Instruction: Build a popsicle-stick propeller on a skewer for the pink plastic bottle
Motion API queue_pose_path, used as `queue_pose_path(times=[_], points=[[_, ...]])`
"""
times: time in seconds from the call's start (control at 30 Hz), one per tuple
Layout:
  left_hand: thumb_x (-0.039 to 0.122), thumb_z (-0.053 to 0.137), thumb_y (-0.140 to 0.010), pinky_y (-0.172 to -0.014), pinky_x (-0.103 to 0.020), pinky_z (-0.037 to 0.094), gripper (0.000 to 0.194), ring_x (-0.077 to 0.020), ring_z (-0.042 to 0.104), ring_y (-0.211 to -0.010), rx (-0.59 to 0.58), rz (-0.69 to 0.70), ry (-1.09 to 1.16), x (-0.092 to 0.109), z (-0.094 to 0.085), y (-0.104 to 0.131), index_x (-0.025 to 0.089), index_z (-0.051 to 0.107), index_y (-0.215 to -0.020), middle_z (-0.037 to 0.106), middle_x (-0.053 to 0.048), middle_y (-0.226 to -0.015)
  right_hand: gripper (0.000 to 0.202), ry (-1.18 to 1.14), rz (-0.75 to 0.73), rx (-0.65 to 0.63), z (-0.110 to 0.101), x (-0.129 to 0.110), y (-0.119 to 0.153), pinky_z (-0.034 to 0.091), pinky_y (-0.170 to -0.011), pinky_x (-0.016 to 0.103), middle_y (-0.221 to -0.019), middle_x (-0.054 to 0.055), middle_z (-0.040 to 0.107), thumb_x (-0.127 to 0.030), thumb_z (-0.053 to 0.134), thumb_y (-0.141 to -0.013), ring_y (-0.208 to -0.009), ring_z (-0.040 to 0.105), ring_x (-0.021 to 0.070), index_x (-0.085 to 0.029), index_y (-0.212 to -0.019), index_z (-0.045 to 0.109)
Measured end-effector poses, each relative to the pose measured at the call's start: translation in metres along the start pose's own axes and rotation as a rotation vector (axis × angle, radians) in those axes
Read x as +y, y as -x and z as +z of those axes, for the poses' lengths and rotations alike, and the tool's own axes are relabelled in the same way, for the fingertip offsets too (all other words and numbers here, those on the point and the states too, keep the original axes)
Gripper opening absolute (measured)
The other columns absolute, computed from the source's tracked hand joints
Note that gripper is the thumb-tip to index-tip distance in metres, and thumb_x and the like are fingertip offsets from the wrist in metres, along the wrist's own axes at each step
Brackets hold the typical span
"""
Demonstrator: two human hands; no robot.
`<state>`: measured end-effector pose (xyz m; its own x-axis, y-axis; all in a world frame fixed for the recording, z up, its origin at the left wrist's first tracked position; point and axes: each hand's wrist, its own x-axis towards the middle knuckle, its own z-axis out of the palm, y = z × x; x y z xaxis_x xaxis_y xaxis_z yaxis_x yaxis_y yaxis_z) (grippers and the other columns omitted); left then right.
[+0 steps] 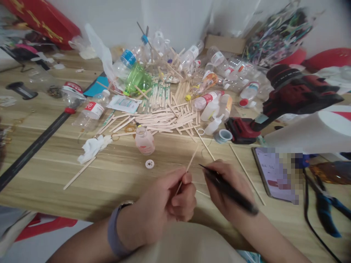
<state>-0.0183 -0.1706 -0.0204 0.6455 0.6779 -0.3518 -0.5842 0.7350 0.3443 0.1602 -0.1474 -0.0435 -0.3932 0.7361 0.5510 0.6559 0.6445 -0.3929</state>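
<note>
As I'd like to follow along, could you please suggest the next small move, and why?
Perhaps bring the slender black pen-like tool to the thin pale wooden stick: the left hand grips it, while the right hand holds the tool, tip just short.

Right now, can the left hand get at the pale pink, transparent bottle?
Likely yes: nothing stands between the left hand and the bottle, though that hand grips a thin wooden stick.

Beyond and to the left of the left hand's (181,199) grip, a clear bottle (94,110) wears a red label (92,108) with a white Chinese character, apparently 纯. Gold characters on the red banner (53,23) farther off and print on the phone (270,175), right of the right hand's (226,190) grip, are too blurred to read.
</note>
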Motion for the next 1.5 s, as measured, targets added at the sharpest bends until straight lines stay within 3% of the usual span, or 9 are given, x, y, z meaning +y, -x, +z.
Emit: queue_pose_path(times=[0.13,0.3,0.4,0.63,0.9,1.03,1.2,1.5], points=[[0.028,0.037,-0.097,-0.038,-0.019,0.016,0.027,-0.0069,0.012,-0.034,-0.100,-0.013,0.126,0.000,0.004,0.004,0.020,0.044,-0.072,0.027,0.010,-0.037,0.019,0.207,-0.267,0.056,0.002,0.000,-0.002,0.041,-0.057,0.032,-0.075,0.005,0.063,-0.005,0.047,-0.088,-0.064,0.055,0.0192,-0.019,-0.100,0.052],[0.036,0.033,-0.098,-0.038,-0.019,0.017,0.033,-0.0070,0.014,-0.032,-0.001,-0.039,0.153,-0.002,0.005,0.004,0.021,0.044,-0.070,0.029,0.010,-0.032,0.017,0.290,-0.404,-0.004,-0.007,-0.004,-0.011,0.039,-0.059,0.033,-0.071,0.006,0.065,-0.004,0.047,-0.088,-0.066,0.057,0.0201,-0.014,-0.100,0.053],[0.038,0.035,-0.097,-0.038,-0.019,0.020,0.033,-0.0068,0.016,-0.032,-0.004,-0.048,0.126,-0.003,0.004,0.003,0.022,0.043,-0.069,0.029,0.010,-0.031,0.015,0.299,-0.443,-0.030,-0.013,-0.005,-0.015,0.039,-0.058,0.033,-0.068,0.004,0.064,-0.005,0.045,-0.090,-0.064,0.056,0.0192,-0.014,-0.098,0.053],[0.036,0.038,-0.096,-0.040,-0.022,0.014,0.032,-0.0068,0.016,-0.035,0.039,0.058,-0.071,-0.005,0.005,0.001,0.021,0.045,-0.068,0.029,0.010,-0.035,0.013,0.278,-0.479,-0.062,-0.015,-0.003,-0.018,0.042,-0.057,0.032,-0.065,0.004,0.063,-0.005,0.044,-0.091,-0.061,0.055,0.0179,-0.015,-0.094,0.051],[0.043,0.042,-0.095,-0.045,-0.024,0.020,0.037,-0.0078,0.022,-0.043,0.043,0.122,-0.370,-0.009,0.007,0.000,0.020,0.042,-0.066,0.032,0.008,-0.047,0.015,0.203,-0.503,-0.001,-0.013,0.007,-0.017,0.043,-0.055,0.032,-0.066,0.006,0.063,-0.005,0.046,-0.087,-0.060,0.052,0.0190,-0.016,-0.096,0.050],[0.046,0.046,-0.093,-0.047,-0.024,0.023,0.038,-0.0077,0.029,-0.046,0.062,0.141,-0.400,-0.009,0.009,0.000,0.020,0.039,-0.066,0.035,0.007,-0.052,0.013,0.186,-0.507,0.024,-0.012,0.011,-0.014,0.044,-0.056,0.032,-0.069,0.006,0.064,-0.010,0.044,-0.089,-0.063,0.054,0.0195,-0.016,-0.097,0.051],[0.052,0.054,-0.086,-0.045,-0.024,0.019,0.044,-0.0064,0.026,-0.046,0.092,0.124,-0.379,-0.011,0.011,-0.001,0.021,0.033,-0.064,0.032,0.008,-0.053,0.013,0.195,-0.508,0.038,-0.011,0.012,-0.013,0.044,-0.054,0.031,-0.067,0.004,0.062,-0.010,0.045,-0.089,-0.061,0.054,0.0181,-0.017,-0.097,0.052],[0.059,0.047,-0.088,-0.042,-0.025,0.018,0.044,-0.0064,0.024,-0.042,0.055,0.129,-0.485,-0.011,0.011,-0.001,0.022,0.035,-0.068,0.034,0.010,-0.048,0.015,0.260,-0.501,0.070,-0.009,0.006,-0.015,0.047,-0.058,0.033,-0.064,0.002,0.061,-0.008,0.044,-0.087,-0.057,0.054,0.0170,-0.020,-0.092,0.052]])
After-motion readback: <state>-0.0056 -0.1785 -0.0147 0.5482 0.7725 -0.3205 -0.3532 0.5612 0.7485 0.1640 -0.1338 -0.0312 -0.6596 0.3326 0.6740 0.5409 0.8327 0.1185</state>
